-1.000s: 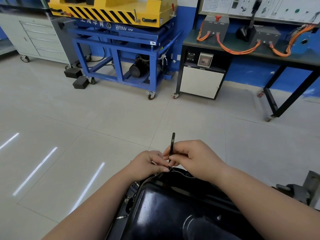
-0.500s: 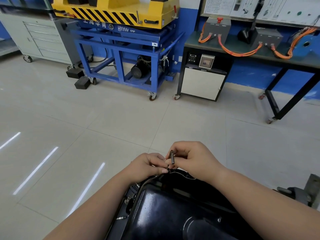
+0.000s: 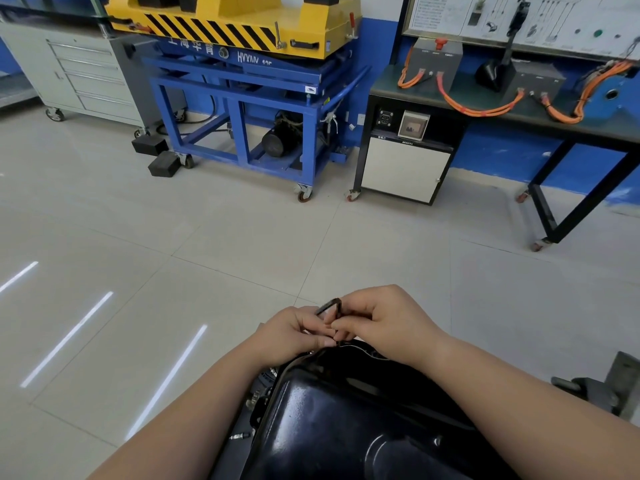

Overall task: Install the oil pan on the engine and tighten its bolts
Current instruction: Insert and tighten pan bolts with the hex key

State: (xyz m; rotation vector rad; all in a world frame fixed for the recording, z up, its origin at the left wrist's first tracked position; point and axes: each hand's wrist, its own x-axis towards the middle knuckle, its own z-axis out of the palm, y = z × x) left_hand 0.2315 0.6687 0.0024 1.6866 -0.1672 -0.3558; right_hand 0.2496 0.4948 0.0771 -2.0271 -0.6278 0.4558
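Head view: both forearms reach forward from the bottom edge, hands meeting at the far rim of the oil pan. Left hand is curled, fingers pinched in toward the rim; what they grip is hidden, cannot tell. Right hand is knuckles-up, its fingers closed on a small black L-shaped hex key whose bend sticks up between the two hands, the short leg pointing left and the long leg running down to the pan edge. Bolt itself not visible under the fingertips. Oil pan is glossy black, sump side up, sitting on the engine at bottom centre; some engine fittings and a small metal stud show along its left side. Grey metal stand part at lower right, just beside the right forearm. Light tiled floor beyond the hands, with white light streaks at left. Well apart at the back: blue wheeled frame carrying a yellow-and-black striped unit, grey drawer cabinet at left, black bench with orange cables and a white panel board above.
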